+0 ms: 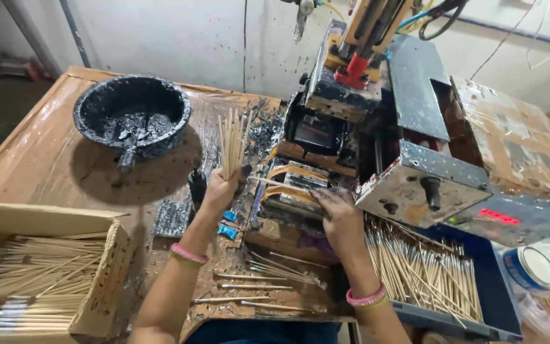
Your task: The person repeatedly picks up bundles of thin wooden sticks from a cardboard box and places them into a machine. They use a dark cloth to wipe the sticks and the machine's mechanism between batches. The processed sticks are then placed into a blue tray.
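My left hand (219, 190) grips a bundle of thin wooden sticks (233, 141), held upright and fanned out at the top. My right hand (337, 215) rests palm down on the feed area of a paint-stained machine (415, 121), its fingers touching the curved orange strips (291, 181) and a single stick lying across them. Both wrists wear pink bangles. The fingertips of both hands are smeared with black paint.
A black bowl (90, 108) of dark paint sits at the far left of the table. A cardboard box (97, 299) of sticks stands near left. A blue tray (498, 299) with several coated sticks lies right. Loose sticks (268, 280) lie in front. A taped white container (533, 267) sits far right.
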